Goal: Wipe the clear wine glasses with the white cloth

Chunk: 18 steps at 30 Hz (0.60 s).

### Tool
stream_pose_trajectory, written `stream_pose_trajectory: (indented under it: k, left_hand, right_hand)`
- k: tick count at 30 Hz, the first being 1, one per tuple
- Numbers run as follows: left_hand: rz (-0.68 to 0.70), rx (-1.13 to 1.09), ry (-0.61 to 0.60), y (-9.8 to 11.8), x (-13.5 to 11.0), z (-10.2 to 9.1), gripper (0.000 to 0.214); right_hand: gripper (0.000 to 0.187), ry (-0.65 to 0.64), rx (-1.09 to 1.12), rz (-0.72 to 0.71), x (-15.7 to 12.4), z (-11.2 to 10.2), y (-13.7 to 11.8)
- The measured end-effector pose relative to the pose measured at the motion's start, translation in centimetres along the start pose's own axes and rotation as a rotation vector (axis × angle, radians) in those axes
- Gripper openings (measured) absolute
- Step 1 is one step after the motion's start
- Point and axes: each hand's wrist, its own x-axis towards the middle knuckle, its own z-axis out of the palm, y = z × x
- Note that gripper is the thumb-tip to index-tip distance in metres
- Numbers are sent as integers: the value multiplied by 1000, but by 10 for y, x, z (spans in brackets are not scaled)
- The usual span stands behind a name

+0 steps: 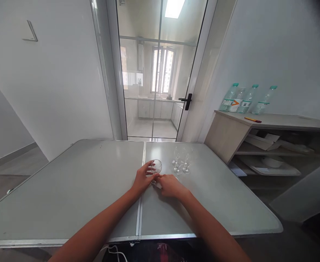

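Observation:
Near the table's centre seam, a small clear stemmed glass (156,166) stands upright or nearly so between my hands. My left hand (143,177) is closed around its bowl from the left side. At the stem and foot, my right hand (172,186) has its fingers closed on a white tissue (158,185), most of which the hand covers. Whether the glass foot rests on the table cannot be made out. Just beyond my right hand, several more clear stemmed glasses (178,169) stand grouped together.
The grey folding table (80,189) has a metal edge and a seam down its middle. Behind it is a glass door (154,72) with a black handle (187,101). To the right, a shelf unit (228,134) carries several plastic bottles (247,102) and a yellow-and-red pen-like object (252,119).

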Motion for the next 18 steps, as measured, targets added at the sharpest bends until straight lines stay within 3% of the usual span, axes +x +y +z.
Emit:
stream_pose_trajectory:
  k: [4, 10, 14, 18]
  left_hand:
    - [15, 55, 17, 2, -1, -3, 70]
    - [-6, 110, 38, 8, -3, -5, 37]
    - [-5, 158, 29, 9, -4, -3, 35]
    - [0, 182, -66, 6, -6, -1, 45]
  right_hand:
    - [39, 1, 9, 74, -3, -2, 4]
    - [27, -33, -6, 255, -21, -4, 16]
    - [32, 14, 26, 339, -43, 2, 27]
    - [35, 4, 28, 442, -64, 9, 41]
